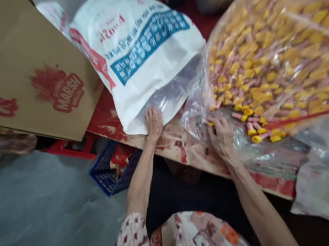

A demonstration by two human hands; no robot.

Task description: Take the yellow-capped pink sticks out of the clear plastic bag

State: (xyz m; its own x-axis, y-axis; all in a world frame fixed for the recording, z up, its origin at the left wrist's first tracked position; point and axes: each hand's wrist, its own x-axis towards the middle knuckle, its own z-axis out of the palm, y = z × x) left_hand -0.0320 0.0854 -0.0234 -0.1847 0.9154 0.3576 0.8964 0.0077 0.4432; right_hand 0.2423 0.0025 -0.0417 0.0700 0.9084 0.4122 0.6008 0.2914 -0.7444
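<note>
Fingers of the left hand (153, 121) lie flat and spread on the lower edge of the white sack (140, 55), holding nothing; the sack lies on the red board (105, 120), long axis running away and up-left from its open mouth beside the hand. Right hand (221, 136) fingers are curled at the mouth of the clear bag (281, 47), pinching a yellow-capped piece (211, 123); the bag bulges up-right, full of yellow and pink pieces. A carton (11, 69) stands left, a blue crate (109, 173) below.

White sack (140, 55), blue-and-red print
</note>
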